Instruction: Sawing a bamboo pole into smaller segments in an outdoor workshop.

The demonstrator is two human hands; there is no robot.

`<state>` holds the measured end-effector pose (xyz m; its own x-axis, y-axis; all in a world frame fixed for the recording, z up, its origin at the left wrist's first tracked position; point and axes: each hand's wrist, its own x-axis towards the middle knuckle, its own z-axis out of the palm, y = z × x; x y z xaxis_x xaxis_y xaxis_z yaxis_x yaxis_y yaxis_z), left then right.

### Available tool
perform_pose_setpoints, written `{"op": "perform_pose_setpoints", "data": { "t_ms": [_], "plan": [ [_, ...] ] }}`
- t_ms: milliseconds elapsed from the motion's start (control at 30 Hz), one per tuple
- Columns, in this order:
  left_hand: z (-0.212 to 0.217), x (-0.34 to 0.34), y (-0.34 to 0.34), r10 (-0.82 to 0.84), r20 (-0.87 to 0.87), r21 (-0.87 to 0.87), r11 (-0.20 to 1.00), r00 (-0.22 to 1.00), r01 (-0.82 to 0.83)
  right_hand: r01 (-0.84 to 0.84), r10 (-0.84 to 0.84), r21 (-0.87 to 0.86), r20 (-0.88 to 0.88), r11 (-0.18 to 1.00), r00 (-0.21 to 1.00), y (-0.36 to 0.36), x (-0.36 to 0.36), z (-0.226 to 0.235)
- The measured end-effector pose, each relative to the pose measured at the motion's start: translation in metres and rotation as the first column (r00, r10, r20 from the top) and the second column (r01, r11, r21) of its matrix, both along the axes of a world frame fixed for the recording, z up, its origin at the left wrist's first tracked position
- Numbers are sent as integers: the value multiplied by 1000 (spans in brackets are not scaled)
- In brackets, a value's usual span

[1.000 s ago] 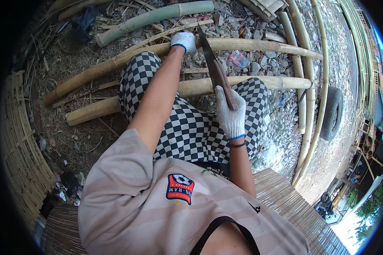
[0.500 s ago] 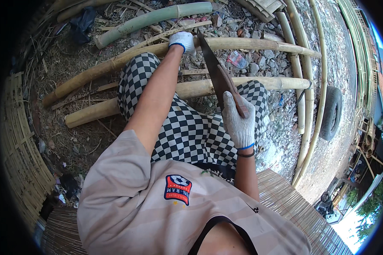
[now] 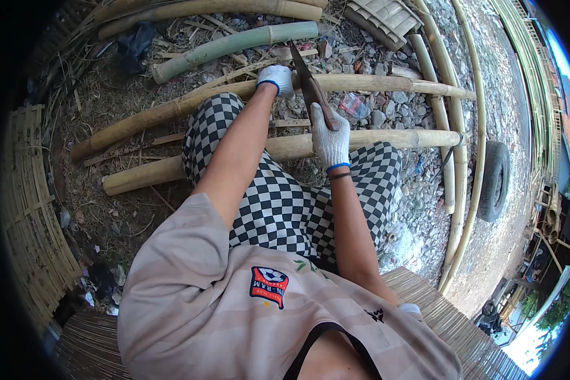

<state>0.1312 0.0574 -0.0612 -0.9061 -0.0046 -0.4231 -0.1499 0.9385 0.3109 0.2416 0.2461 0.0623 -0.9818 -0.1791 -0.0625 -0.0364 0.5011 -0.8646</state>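
Note:
My left hand (image 3: 277,78), in a white glove, grips a long yellow bamboo pole (image 3: 386,83) that lies across the ground in front of my knees. My right hand (image 3: 330,137), also gloved, is closed on the wooden handle of a large knife (image 3: 305,81). The dark blade points away from me, its tip above the pole just right of my left hand. A second, thicker bamboo pole (image 3: 399,137) lies under my legs, nearer to me. I sit with checkered trousers over both poles.
A green bamboo pole (image 3: 234,44) lies farther off among stones and dry scraps. Thin bamboo strips (image 3: 462,158) curve along the right, beside a black tyre (image 3: 494,180). Woven bamboo matting (image 3: 35,209) lies at the left and under me.
My right hand has lifted and moved forward with the knife, bringing the blade closer to the pole. My left hand has stayed on the pole.

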Motion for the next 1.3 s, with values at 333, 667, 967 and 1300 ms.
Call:
{"op": "perform_pose_setpoints", "data": {
  "t_ms": [333,667,967,1300],
  "plan": [
    [3,-1,2,-25,39,-21,999,999,26,27,-35,170,40,985,999,26,41,11],
    [0,2,-5,-17,65,-30,999,998,19,27,-32,93,47,995,998,31,64,37],
    [2,1,-14,-32,84,26,999,996,29,24,-29,72,74,997,997,45,86,54],
    [4,1,-24,-20,129,76,997,992,10,1,-6,66,78,998,997,30,76,49]
  ]
}}
